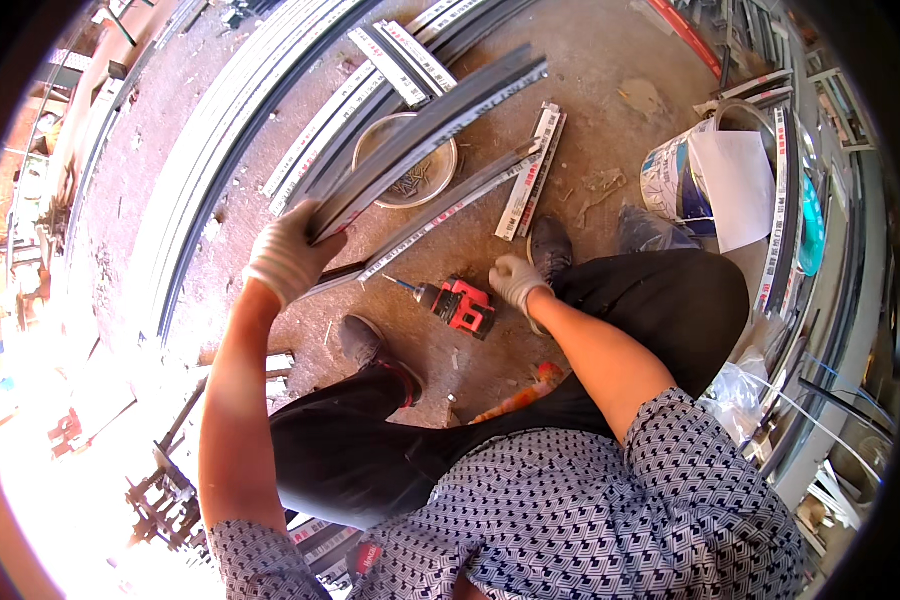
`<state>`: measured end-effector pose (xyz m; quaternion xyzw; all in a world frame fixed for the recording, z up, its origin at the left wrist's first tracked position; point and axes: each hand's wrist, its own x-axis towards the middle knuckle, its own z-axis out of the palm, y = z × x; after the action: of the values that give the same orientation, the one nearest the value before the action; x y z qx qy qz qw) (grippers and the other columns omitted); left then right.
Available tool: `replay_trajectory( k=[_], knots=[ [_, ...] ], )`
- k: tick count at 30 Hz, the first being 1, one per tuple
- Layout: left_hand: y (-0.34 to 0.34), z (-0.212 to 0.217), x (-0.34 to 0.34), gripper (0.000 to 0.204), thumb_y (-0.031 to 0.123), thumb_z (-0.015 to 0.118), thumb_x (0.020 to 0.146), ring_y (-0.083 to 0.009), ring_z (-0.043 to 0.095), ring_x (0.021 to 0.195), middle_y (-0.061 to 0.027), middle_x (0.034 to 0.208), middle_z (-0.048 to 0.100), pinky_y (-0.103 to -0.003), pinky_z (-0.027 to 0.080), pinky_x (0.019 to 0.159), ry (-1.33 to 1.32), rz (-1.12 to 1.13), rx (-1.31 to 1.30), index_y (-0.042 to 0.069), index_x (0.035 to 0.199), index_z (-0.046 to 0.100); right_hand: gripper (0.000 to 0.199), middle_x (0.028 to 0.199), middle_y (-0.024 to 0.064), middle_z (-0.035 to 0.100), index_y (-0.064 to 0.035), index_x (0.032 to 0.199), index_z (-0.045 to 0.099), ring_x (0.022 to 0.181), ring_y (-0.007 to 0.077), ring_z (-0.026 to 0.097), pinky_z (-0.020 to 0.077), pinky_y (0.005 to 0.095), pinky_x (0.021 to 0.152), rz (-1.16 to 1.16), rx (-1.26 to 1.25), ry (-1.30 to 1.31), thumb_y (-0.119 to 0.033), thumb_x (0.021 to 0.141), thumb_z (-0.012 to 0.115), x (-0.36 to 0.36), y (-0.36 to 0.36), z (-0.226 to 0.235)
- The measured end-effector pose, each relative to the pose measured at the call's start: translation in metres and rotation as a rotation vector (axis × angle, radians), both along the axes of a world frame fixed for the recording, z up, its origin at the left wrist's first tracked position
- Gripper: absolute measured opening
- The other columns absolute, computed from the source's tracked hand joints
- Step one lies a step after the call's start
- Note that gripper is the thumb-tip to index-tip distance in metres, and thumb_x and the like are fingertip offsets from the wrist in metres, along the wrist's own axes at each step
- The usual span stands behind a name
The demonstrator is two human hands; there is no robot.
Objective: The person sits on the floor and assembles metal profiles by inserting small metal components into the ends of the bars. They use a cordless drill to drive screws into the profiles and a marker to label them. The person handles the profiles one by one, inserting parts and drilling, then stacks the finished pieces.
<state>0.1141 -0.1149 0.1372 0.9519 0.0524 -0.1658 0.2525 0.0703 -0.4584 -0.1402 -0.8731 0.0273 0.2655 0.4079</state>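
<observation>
My left hand (292, 252), in a pale knitted glove, grips one end of a long dark grey metal profile (425, 135). The profile slants up and away to the right, above the floor. My right hand (516, 280), gloved too, is closed beside my right shoe; whatever its curled fingers may hold is hidden. Between my feet lies a red and black cordless drill (462, 306) with a long bit pointing left. Partly behind the raised profile stands a round bowl (454, 168) of screws. A second thin profile (450, 208) lies below, its far end at a short white-faced profile piece (532, 172).
Long profiles (240, 110) lie along the left, and more pieces (400, 62) are stacked across others at the far side. On the right are a printed bucket (675, 175), a white sheet (735, 190) and leaning profiles (778, 220). Crumpled clear plastic (735, 395) sits near my right knee.
</observation>
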Motion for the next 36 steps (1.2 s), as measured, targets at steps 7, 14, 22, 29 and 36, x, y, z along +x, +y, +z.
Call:
replay_trajectory(
  k=[7, 14, 22, 29, 36],
  knots=[
    [0.061, 0.011, -0.06, 0.039, 0.005, 0.082, 0.085, -0.0096, 0.064, 0.092, -0.0005, 0.101, 0.073, -0.027, 0.053, 0.082, -0.037, 0.302, -0.49, 0.005, 0.122, 0.068, 0.076, 0.128, 0.0006, 0.057, -0.0172, 0.146, 0.048, 0.112, 0.0183, 0.053, 0.0429, 0.0386, 0.1, -0.773, 0.785, 0.243, -0.06, 0.088, 0.074, 0.095, 0.008, 0.043],
    [0.091, 0.005, -0.088, 0.03, 0.007, 0.078, 0.085, -0.0095, 0.064, 0.091, -0.0011, 0.103, 0.073, -0.028, 0.052, 0.083, -0.014, 0.363, -0.495, 0.004, 0.115, 0.072, 0.071, 0.14, -0.0018, 0.053, -0.0207, 0.143, 0.049, 0.132, 0.0213, 0.048, 0.0382, 0.0481, 0.111, -0.528, 1.138, 0.173, -0.042, 0.085, 0.083, 0.146, 0.008, 0.118],
    [0.129, -0.027, -0.114, 0.029, 0.005, 0.087, 0.078, -0.012, 0.069, 0.086, -0.0046, 0.097, 0.077, -0.031, 0.056, 0.079, 0.106, 0.456, -0.132, 0.004, 0.105, 0.076, 0.056, 0.113, -0.0012, 0.07, -0.0101, 0.126, 0.062, 0.108, 0.0148, 0.064, 0.0522, 0.034, 0.097, -0.029, 0.937, -0.127, -0.02, 0.078, 0.091, 0.147, 0.038, 0.213],
    [0.165, -0.068, -0.141, 0.03, 0.034, 0.082, 0.087, -0.0185, 0.069, 0.093, -0.0027, 0.101, 0.077, -0.033, 0.053, 0.085, 0.119, 0.269, 0.012, 0.011, 0.105, 0.075, 0.054, 0.106, 0.0033, 0.073, -0.0051, 0.118, 0.061, 0.096, 0.0132, 0.068, 0.0582, 0.0318, 0.088, 0.229, 0.789, -0.137, -0.013, 0.075, 0.093, 0.143, 0.071, 0.212],
    [0.163, -0.031, -0.179, 0.032, 0.025, 0.087, 0.083, -0.0137, 0.067, 0.082, -0.0035, 0.095, 0.074, -0.032, 0.054, 0.069, -0.08, 0.747, -0.409, 0.005, 0.104, 0.072, 0.059, 0.108, 0.0047, 0.071, -0.0041, 0.128, 0.06, 0.098, 0.0144, 0.067, 0.0555, 0.0298, 0.089, 0.407, 0.676, -0.265, -0.024, 0.081, 0.089, 0.135, 0.088, 0.232]
  ],
)
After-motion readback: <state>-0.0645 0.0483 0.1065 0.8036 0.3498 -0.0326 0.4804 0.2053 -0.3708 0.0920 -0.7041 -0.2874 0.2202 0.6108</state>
